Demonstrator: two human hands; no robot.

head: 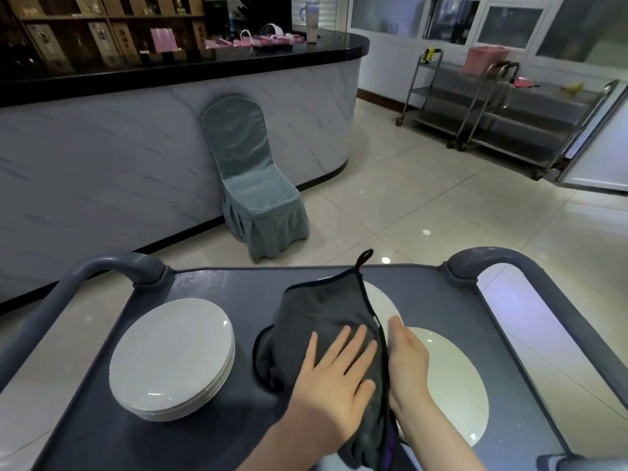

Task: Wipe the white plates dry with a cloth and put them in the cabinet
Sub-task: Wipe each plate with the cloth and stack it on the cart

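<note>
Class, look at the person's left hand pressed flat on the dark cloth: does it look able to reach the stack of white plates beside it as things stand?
Probably yes. The left hand lies open on the cloth, and the stack of white plates sits just to its left on the cart top, with only bare surface between them.

Dark grey cloth drapes over a white plate beside stacked plates.
</note>
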